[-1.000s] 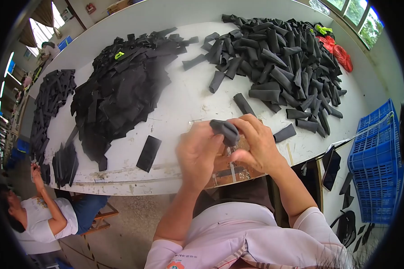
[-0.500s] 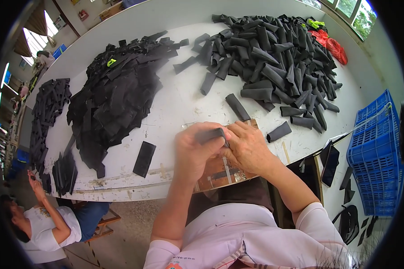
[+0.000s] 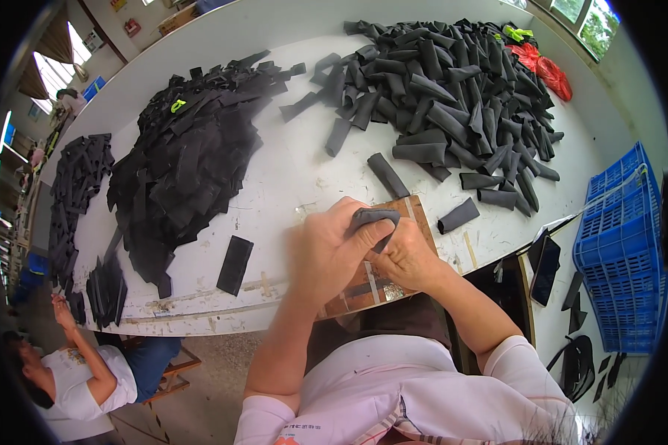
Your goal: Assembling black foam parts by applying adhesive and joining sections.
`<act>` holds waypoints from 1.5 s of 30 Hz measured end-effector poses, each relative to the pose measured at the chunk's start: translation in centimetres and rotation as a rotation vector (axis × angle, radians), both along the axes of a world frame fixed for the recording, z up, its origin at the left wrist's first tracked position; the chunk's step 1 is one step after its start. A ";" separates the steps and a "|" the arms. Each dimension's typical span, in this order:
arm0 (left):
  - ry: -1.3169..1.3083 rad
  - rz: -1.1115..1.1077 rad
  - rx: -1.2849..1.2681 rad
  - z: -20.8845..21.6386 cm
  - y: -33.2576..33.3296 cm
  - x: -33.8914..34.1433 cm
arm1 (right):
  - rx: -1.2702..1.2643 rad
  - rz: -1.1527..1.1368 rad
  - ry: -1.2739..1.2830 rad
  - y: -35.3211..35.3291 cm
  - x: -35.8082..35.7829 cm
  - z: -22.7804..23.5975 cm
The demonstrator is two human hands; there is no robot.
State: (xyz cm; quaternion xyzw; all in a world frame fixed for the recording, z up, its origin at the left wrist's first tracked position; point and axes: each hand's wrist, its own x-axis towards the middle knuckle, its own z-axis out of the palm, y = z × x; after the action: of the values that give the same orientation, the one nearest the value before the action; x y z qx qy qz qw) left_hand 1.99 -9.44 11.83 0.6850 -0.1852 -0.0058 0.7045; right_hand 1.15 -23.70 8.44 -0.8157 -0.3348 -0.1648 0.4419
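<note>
Both hands are together above a brown board [image 3: 426,222] at the table's near edge. My left hand [image 3: 332,241] is closed round a black fabric-like tube [image 3: 377,216], its thumb pressed over the tube's open end. Against the tube's lower side, my right hand [image 3: 408,256] is closed, fingers pinched on it; its fingertips are partly hidden. Just beyond the board lies a loose black tube [image 3: 387,176], with a shorter one [image 3: 459,216] to the right. A flat black piece [image 3: 235,265] rests left of my left hand.
A large heap of black tubes [image 3: 438,96] covers the far right. Flat black pieces [image 3: 189,159] are piled on the left. A red plastic bag [image 3: 551,78] lies at the back right; a blue crate [image 3: 622,252] stands right of a phone [image 3: 546,271]. Another person [image 3: 74,371] sits at left.
My hands have turned the tube, so its open end now faces more toward me and the left thumb lies across it. My right hand has shifted slightly down. The view moved a little.
</note>
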 end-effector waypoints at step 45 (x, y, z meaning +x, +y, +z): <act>-0.036 0.983 1.289 -15.4 18.6 -3.3 | -0.314 -0.531 0.329 -2.5 7.5 -9.3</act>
State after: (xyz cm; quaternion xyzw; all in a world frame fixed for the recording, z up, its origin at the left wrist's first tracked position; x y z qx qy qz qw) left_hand -1.31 9.13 -3.61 0.9594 0.1654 0.2097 0.0902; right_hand 8.65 -26.16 -0.88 -0.9480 -0.0566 -0.0869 0.3010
